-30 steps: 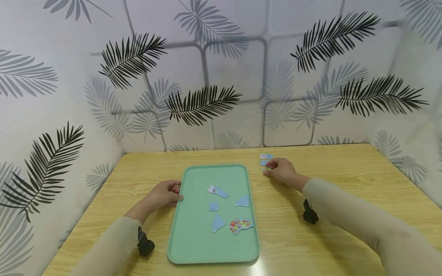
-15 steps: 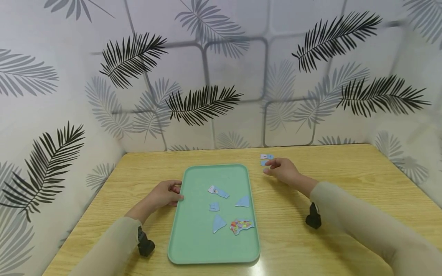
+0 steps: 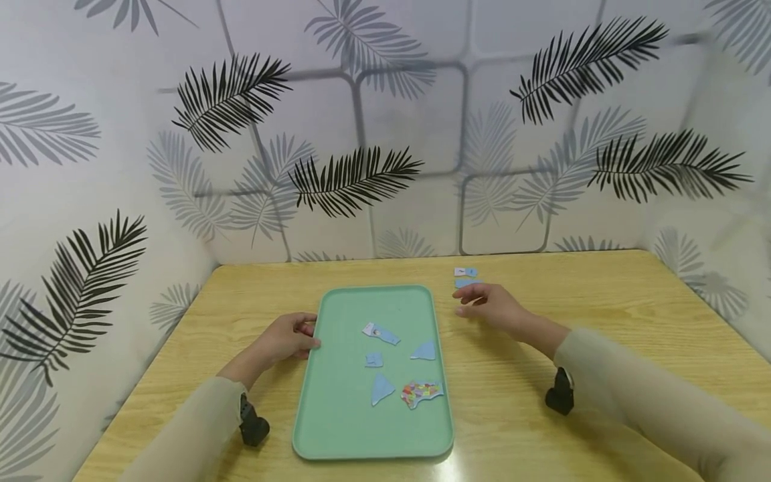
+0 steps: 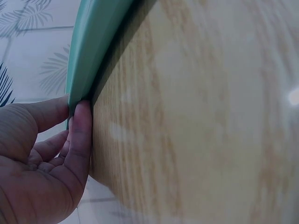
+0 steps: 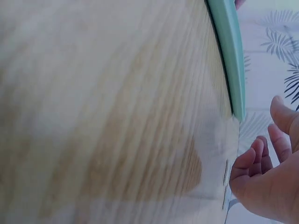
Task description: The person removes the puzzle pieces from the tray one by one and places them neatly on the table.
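My left hand [image 3: 288,338] pinches the left rim of a green tray [image 3: 337,428]; in the left wrist view the thumb lies on one side of the rim and fingers on the other. On the tray lie flat puzzle-like pieces: a blue strip with a figure [image 3: 381,333], a small blue piece [image 3: 373,360], two blue triangular pieces [image 3: 381,389] and a multicoloured piece [image 3: 420,393]. My right hand [image 3: 496,309] hovers right of the tray's far corner, thumb and fingers apart, nothing visible between them. Just beyond its fingers is a light blue piece [image 3: 465,283].
A white-and-blue piece [image 3: 466,272] lies farther back on the wooden table [image 3: 590,308]. Behind the table stands a wall [image 3: 415,221] with a leaf pattern. Black cameras [image 3: 254,428] hang at both wrists.
My right hand has drawn slightly back and its thumb and fingers are spread apart. The colourful piece seen earlier at its fingertips is no longer visible. The left hand and tray stay put.
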Motion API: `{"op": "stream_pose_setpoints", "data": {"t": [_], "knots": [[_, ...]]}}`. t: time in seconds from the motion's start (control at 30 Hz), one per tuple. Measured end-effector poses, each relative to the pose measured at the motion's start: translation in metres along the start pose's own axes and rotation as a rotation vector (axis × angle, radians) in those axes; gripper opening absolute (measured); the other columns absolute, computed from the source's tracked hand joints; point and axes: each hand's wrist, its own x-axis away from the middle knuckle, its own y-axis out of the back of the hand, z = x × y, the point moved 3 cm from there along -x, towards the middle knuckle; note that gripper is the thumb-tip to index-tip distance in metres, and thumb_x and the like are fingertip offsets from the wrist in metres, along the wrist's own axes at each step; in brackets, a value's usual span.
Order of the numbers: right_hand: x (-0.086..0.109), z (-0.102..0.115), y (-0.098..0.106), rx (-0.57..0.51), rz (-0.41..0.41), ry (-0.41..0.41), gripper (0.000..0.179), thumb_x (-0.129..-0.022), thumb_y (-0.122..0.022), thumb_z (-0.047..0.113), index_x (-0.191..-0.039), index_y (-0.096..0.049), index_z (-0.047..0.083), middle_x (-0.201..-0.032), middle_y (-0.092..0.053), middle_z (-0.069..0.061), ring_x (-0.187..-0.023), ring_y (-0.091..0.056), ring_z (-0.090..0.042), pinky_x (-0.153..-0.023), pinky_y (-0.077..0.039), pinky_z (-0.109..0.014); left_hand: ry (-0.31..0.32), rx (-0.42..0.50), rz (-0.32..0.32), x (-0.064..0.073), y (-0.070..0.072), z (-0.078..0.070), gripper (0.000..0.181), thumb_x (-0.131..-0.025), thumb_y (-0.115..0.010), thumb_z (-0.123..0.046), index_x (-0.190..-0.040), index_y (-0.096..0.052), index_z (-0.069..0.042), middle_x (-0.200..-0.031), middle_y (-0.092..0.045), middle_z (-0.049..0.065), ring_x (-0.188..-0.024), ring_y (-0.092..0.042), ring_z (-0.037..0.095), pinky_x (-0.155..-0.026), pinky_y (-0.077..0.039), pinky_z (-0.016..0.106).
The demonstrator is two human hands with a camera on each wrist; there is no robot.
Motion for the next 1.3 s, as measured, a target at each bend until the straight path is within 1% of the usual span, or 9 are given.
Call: {"op": "stream_pose_setpoints", "data": {"t": [0.2, 0.43, 0.6, 0.73, 0.87, 0.93, 1.07, 1.13, 1.3], "knots": [[0.006, 0.005, -0.010, -0.059, 0.100, 0.070, 0.038, -0.090, -0.071, 0.011, -0.121, -0.060, -0.008, -0.116, -0.056, -0.025, -0.091, -0.057, -0.025, -0.076, -0.051, -0.033, 0.004, -0.002, 0.001, 0.001, 0.000, -0.002, 0.057, -0.089, -0.067, 0.002, -0.140, -0.043, 0.007, -0.102, -0.054, 0.014, -0.084, -0.057, 0.020, -0.071, -0.056, 0.033], [0.008, 0.009, -0.019, -0.106, 0.151, 0.096, 0.035, -0.089, -0.072, 0.009, -0.120, -0.062, -0.005, -0.116, -0.057, -0.019, -0.087, -0.055, -0.023, -0.071, -0.051, -0.030, 0.006, 0.000, 0.003, -0.002, 0.001, 0.000, 0.057, -0.089, -0.067, 0.002, -0.141, -0.043, 0.007, -0.102, -0.054, 0.014, -0.083, -0.056, 0.020, -0.070, -0.056, 0.032], [0.011, 0.014, -0.025, -0.128, 0.213, 0.112, 0.037, -0.088, -0.072, 0.009, -0.121, -0.061, -0.005, -0.116, -0.055, -0.020, -0.086, -0.050, -0.024, -0.069, -0.048, -0.028, 0.012, -0.001, 0.001, -0.003, 0.001, 0.000, 0.058, -0.089, -0.067, 0.002, -0.141, -0.042, 0.008, -0.101, -0.053, 0.014, -0.083, -0.056, 0.020, -0.070, -0.056, 0.032], [0.012, 0.018, -0.033, -0.109, 0.252, 0.129, 0.041, -0.086, -0.075, 0.011, -0.121, -0.062, -0.004, -0.110, -0.056, -0.022, -0.080, -0.051, -0.022, -0.064, -0.044, -0.025, 0.012, -0.004, 0.001, -0.002, 0.001, 0.000, 0.057, -0.089, -0.067, 0.002, -0.141, -0.042, 0.007, -0.101, -0.053, 0.014, -0.083, -0.056, 0.020, -0.070, -0.056, 0.032], [0.012, 0.019, -0.039, -0.082, 0.275, 0.130, 0.040, -0.083, -0.077, 0.009, -0.120, -0.065, -0.001, -0.112, -0.057, -0.020, -0.075, -0.050, -0.020, -0.061, -0.041, -0.023, 0.010, -0.002, -0.001, -0.002, 0.001, 0.000, 0.057, -0.089, -0.067, 0.001, -0.140, -0.043, 0.007, -0.101, -0.053, 0.013, -0.083, -0.055, 0.020, -0.070, -0.056, 0.032], [0.011, 0.019, -0.042, -0.072, 0.286, 0.118, 0.040, -0.082, -0.078, 0.009, -0.119, -0.065, 0.000, -0.107, -0.057, -0.018, -0.073, -0.048, -0.019, -0.059, -0.040, -0.023, 0.010, 0.001, 0.000, -0.002, 0.001, 0.001, 0.057, -0.089, -0.067, 0.001, -0.140, -0.043, 0.007, -0.101, -0.053, 0.013, -0.083, -0.055, 0.020, -0.070, -0.056, 0.032], [0.010, 0.017, -0.047, -0.060, 0.303, 0.093, 0.039, -0.081, -0.078, 0.008, -0.117, -0.066, 0.001, -0.088, -0.056, -0.012, -0.070, -0.046, -0.019, -0.057, -0.039, -0.022, 0.013, 0.005, -0.001, -0.002, 0.001, 0.001, 0.057, -0.089, -0.067, 0.001, -0.140, -0.043, 0.007, -0.101, -0.053, 0.014, -0.083, -0.055, 0.020, -0.070, -0.056, 0.032], [0.010, 0.017, -0.049, -0.054, 0.308, 0.091, 0.038, -0.081, -0.079, 0.008, -0.116, -0.066, 0.001, -0.084, -0.056, -0.010, -0.069, -0.045, -0.018, -0.057, -0.039, -0.022, 0.013, 0.004, -0.001, -0.002, 0.001, 0.001, 0.057, -0.089, -0.067, 0.001, -0.141, -0.042, 0.007, -0.102, -0.053, 0.014, -0.083, -0.056, 0.020, -0.070, -0.056, 0.032], [0.010, 0.019, -0.053, -0.010, 0.317, 0.111, 0.035, -0.082, -0.079, 0.009, -0.114, -0.067, 0.001, -0.093, -0.059, -0.011, -0.067, -0.043, -0.017, -0.057, -0.038, -0.022, 0.013, 0.007, -0.001, -0.001, 0.001, 0.001, 0.057, -0.089, -0.067, 0.001, -0.141, -0.042, 0.007, -0.102, -0.053, 0.014, -0.084, -0.056, 0.020, -0.070, -0.056, 0.032]]}}
